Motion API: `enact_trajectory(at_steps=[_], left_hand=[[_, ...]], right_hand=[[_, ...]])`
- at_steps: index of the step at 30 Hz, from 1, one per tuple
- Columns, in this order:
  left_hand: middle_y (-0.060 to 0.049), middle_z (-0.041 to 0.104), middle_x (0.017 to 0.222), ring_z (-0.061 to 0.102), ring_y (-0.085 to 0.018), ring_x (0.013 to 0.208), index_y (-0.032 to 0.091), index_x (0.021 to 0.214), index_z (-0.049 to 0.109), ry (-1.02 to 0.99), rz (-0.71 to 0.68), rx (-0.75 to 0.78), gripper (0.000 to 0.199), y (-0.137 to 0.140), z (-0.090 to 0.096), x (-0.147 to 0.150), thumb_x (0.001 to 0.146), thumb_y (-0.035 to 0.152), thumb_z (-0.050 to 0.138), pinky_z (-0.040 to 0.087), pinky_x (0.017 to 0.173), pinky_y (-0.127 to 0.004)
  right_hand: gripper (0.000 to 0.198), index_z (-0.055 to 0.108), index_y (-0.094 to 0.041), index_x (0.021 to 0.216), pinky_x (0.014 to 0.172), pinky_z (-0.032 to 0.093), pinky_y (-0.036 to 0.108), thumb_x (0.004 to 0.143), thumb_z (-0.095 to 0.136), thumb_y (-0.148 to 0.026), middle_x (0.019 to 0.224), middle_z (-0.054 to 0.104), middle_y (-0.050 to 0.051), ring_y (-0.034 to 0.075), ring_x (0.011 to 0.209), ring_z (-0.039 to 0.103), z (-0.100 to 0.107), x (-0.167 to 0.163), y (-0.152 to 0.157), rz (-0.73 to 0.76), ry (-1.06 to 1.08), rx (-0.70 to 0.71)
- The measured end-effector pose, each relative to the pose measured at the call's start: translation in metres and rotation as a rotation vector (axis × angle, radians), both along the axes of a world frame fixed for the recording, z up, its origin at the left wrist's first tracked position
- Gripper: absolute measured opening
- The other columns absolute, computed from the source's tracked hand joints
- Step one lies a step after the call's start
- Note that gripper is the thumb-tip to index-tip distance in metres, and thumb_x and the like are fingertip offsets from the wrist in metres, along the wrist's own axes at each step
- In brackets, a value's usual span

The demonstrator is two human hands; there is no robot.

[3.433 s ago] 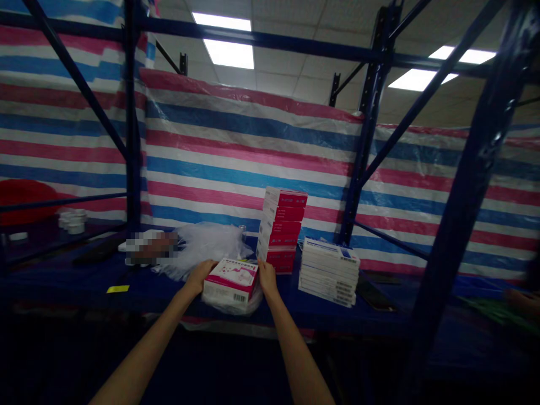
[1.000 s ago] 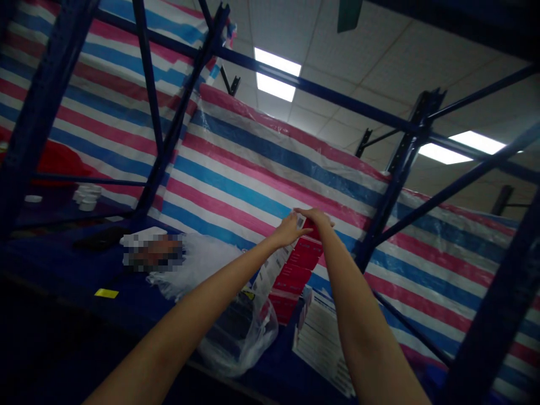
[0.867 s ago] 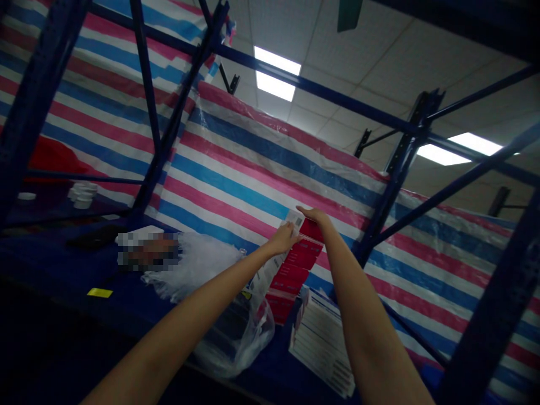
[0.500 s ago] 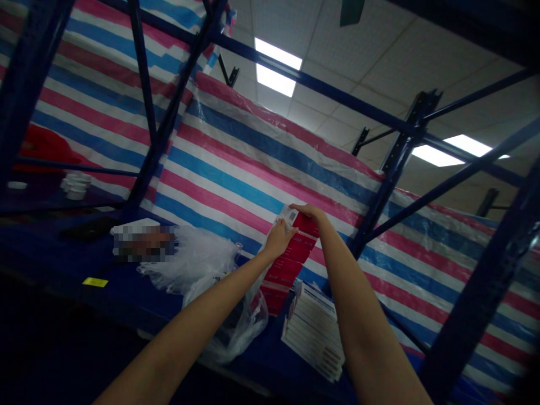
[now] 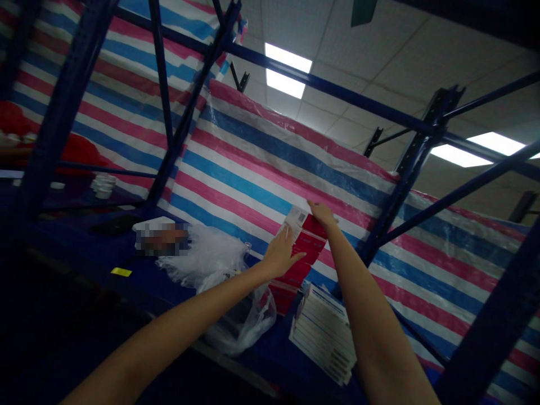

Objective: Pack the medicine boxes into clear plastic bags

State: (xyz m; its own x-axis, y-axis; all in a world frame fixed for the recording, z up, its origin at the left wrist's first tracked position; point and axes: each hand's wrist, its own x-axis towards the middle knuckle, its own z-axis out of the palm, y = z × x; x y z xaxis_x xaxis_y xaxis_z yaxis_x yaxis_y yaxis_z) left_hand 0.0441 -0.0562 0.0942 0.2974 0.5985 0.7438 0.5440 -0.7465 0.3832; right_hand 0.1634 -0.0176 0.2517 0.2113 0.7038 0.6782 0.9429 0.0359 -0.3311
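Red boxes with pale printed sides [image 5: 310, 242] stand in a tall, leaning stack on the blue shelf. My left hand [image 5: 279, 253] lies on the left side of this stack, its fingers stretched out and the thumb apart. At the top right corner is my right hand [image 5: 324, 215], its fingers extended and apart beside the uppermost box; part of that hand is turned away from view. To the right of the red stack sits a pile of flat white boxes [image 5: 323, 332]. A clear plastic bag [image 5: 253, 326] lies below my left forearm.
Crumpled white, thin plastic [image 5: 211, 253] lies left of the stack, near a yellow label [image 5: 121, 271]. Small white round containers [image 5: 103, 184] stand farther left. Blue rack posts [image 5: 411, 169] and braces frame the shelf, with a striped sheet [image 5: 248, 163] behind.
My left hand has slid slightly down the stack and its fingers have spread. My right hand has loosened at the top corner. The view has shifted a little left.
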Motion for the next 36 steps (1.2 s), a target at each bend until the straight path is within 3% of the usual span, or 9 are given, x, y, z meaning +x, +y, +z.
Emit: enact_trajectory(at_steps=[3, 5, 9, 12, 17, 20, 23, 30, 36], left_hand=[[-0.018, 0.049, 0.125, 0.042, -0.032, 0.116, 0.012, 0.124, 0.044, 0.282, 0.053, 0.027, 0.067, -0.047, -0.045, -0.04, 0.08, 0.062, 0.037, 0.024, 0.1, -0.05], [-0.017, 0.058, 0.109, 0.049, -0.033, 0.106, 0.013, 0.111, 0.055, 0.463, 0.054, -0.039, 0.068, -0.072, -0.079, -0.062, 0.072, 0.067, 0.045, 0.028, 0.097, -0.05], [-0.015, 0.061, 0.102, 0.052, -0.03, 0.101, 0.012, 0.1, 0.06, 0.65, -0.019, -0.118, 0.049, -0.085, -0.127, -0.079, 0.066, 0.048, 0.066, 0.032, 0.095, -0.045], [-0.01, 0.064, 0.091, 0.058, -0.025, 0.092, 0.015, 0.088, 0.062, 0.474, -0.112, -0.297, 0.018, -0.065, -0.13, -0.08, 0.079, 0.029, 0.053, 0.041, 0.085, -0.039], [-0.01, 0.065, 0.086, 0.063, -0.019, 0.072, 0.012, 0.096, 0.053, -0.243, -0.556, -0.724, 0.024, -0.033, -0.097, -0.089, 0.084, 0.028, 0.04, 0.048, 0.067, -0.032], [-0.011, 0.064, 0.091, 0.064, -0.019, 0.069, 0.014, 0.114, 0.041, -0.485, -0.79, -0.873, 0.041, -0.037, -0.08, -0.102, 0.079, 0.032, 0.051, 0.048, 0.063, -0.031], [-0.013, 0.065, 0.096, 0.065, -0.02, 0.072, 0.017, 0.122, 0.033, -0.519, -0.887, -0.93, 0.052, -0.054, -0.069, -0.118, 0.078, 0.032, 0.054, 0.047, 0.063, -0.03], [-0.013, 0.062, 0.107, 0.065, -0.019, 0.074, 0.024, 0.136, 0.016, -0.567, -0.886, -0.915, 0.065, -0.082, -0.06, -0.132, 0.081, 0.026, 0.049, 0.048, 0.066, -0.03], [-0.012, 0.055, 0.119, 0.065, -0.015, 0.074, 0.03, 0.139, -0.005, -0.619, -0.882, -0.909, 0.089, -0.085, -0.075, -0.12, 0.069, 0.009, 0.046, 0.048, 0.063, -0.024]], right_hand=[[0.036, 0.059, -0.018, 0.106, 0.093, 0.027, 0.051, 0.085, 0.034, -0.035, 0.112, 0.057, 0.011, 0.028, 0.108, 0.047, -0.015, -0.006, -0.031, -0.049, 0.01, 0.313], [0.034, 0.061, -0.02, 0.1, 0.092, 0.032, 0.043, 0.084, 0.032, -0.03, 0.105, 0.06, 0.007, 0.023, 0.101, 0.052, -0.039, -0.01, -0.062, 0.135, -0.017, 0.452], [0.028, 0.062, -0.02, 0.091, 0.083, 0.04, 0.035, 0.084, 0.04, -0.036, 0.087, 0.065, 0.005, 0.021, 0.086, 0.059, -0.12, -0.013, -0.136, 0.432, 0.043, 0.332], [0.027, 0.062, -0.022, 0.091, 0.082, 0.04, 0.037, 0.083, 0.043, -0.039, 0.081, 0.066, 0.004, 0.023, 0.083, 0.059, -0.189, -0.007, -0.172, 0.337, 0.178, 0.235], [0.033, 0.055, -0.02, 0.099, 0.077, 0.045, 0.038, 0.083, 0.041, -0.045, 0.097, 0.062, 0.009, 0.024, 0.087, 0.057, -0.265, -0.007, -0.176, 0.366, 0.466, 0.041], [0.043, 0.045, -0.022, 0.117, 0.083, 0.045, 0.037, 0.08, 0.048, -0.044, 0.121, 0.049, 0.01, 0.024, 0.107, 0.048, -0.278, -0.025, -0.171, 0.489, 0.407, -0.017], [0.05, 0.038, -0.024, 0.124, 0.088, 0.043, 0.038, 0.079, 0.052, -0.042, 0.127, 0.042, 0.01, 0.023, 0.115, 0.041, -0.274, -0.046, -0.169, 0.584, 0.391, 0.03], [0.035, 0.049, -0.024, 0.113, 0.076, 0.047, 0.033, 0.08, 0.051, -0.035, 0.115, 0.049, 0.008, 0.02, 0.1, 0.051, -0.265, -0.055, -0.169, 0.636, 0.528, 0.161], [0.021, 0.062, -0.022, 0.093, 0.072, 0.044, 0.032, 0.077, 0.055, -0.033, 0.099, 0.056, 0.007, 0.021, 0.095, 0.052, -0.295, -0.05, -0.161, 0.567, 0.476, 0.21]])
